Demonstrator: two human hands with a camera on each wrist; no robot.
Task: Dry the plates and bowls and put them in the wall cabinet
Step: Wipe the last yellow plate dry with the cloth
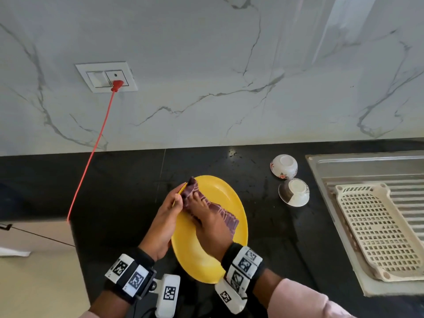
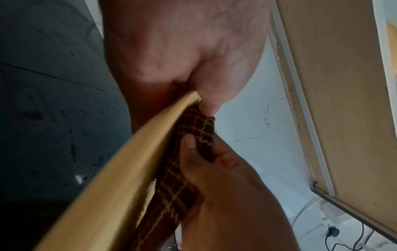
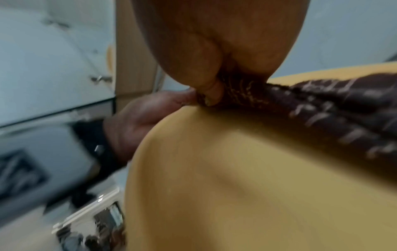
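Note:
A yellow plate [image 1: 195,260] is held tilted above the black counter [image 1: 114,184]. My left hand [image 1: 176,200] grips its left rim, thumb on top and fingers underneath. My right hand [image 1: 199,210] holds a folded maroon checked cloth [image 1: 222,214] and presses it onto the plate's face near that rim. The left wrist view shows the plate's rim [image 2: 128,161], the cloth [image 2: 178,190] and my right hand's fingers [image 2: 225,186] curled round it. In the right wrist view the cloth [image 3: 333,105] lies on the plate [image 3: 236,169]. Two bowls [image 1: 284,166] [image 1: 294,191] sit upside down on the counter.
A steel sink drainboard [image 1: 344,166] at the right carries a beige perforated rack [image 1: 376,230]. A red cord [image 1: 91,152] runs from a wall socket [image 1: 106,76] down over the counter's left edge. The marble wall stands behind.

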